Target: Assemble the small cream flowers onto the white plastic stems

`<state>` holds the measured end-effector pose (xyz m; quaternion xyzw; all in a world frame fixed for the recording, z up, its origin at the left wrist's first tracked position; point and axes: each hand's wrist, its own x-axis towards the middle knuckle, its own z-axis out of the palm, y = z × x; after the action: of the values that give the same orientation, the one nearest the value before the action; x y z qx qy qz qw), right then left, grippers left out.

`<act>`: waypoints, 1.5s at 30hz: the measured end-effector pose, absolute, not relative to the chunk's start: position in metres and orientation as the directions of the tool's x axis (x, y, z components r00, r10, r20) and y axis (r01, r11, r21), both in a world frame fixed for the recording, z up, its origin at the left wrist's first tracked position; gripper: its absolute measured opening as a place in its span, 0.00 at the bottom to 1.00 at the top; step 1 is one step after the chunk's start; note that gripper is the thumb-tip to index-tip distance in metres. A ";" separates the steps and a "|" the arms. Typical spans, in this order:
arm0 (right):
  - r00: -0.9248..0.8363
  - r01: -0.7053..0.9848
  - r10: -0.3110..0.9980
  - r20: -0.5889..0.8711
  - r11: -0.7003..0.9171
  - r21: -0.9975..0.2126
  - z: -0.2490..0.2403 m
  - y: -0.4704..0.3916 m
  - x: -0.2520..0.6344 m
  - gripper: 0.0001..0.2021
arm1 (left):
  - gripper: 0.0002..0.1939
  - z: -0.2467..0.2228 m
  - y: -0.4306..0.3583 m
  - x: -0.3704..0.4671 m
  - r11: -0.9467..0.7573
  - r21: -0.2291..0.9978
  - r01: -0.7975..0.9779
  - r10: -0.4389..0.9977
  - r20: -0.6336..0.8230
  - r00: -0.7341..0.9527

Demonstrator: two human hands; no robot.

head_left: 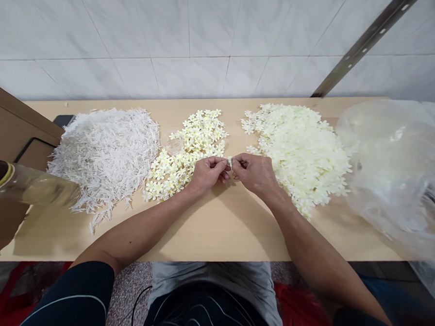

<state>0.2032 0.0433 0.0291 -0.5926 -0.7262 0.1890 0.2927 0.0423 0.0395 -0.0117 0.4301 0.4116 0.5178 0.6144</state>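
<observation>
My left hand (212, 172) and my right hand (252, 171) meet over the middle of the table, fingertips pinched close together. Between them shows a tiny pale artificial flower (230, 161), mostly covered by the fingers; which hand bears more of it is hard to see. Left of my hands lies a pile of small white flowers with yellow centres (201, 134). On the right spreads a larger heap of pale yellow-white flowers (300, 149), close to my right hand. Farther left is a big heap of thin white plastic stem-like pieces (107, 154).
A clear plastic jar with a dark lid (32, 185) lies at the left, by a cardboard box (11, 115). A large clear plastic bag (396, 163) covers the table's right end. A slotted metal bar (371, 38) leans against the tiled wall (203, 27).
</observation>
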 end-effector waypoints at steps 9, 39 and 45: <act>-0.061 0.588 0.995 0.077 0.098 -0.803 0.032 0.046 0.209 0.08 | 0.13 -0.010 0.040 0.043 0.105 0.956 -0.273 0.991 -0.078 0.109; -0.150 0.710 0.964 0.221 0.260 -0.654 0.034 0.044 0.210 0.08 | 0.18 -0.007 0.036 0.042 0.089 0.960 -0.265 0.992 -0.060 0.115; -0.080 0.635 0.982 0.172 0.184 -0.750 0.034 0.042 0.206 0.07 | 0.16 -0.009 0.037 0.043 0.076 0.963 -0.259 0.994 -0.055 0.089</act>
<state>0.2064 0.0425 0.0344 -0.5862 -0.6896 0.2542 0.3409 0.0427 0.0374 -0.0094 0.4326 0.4253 0.5240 0.5978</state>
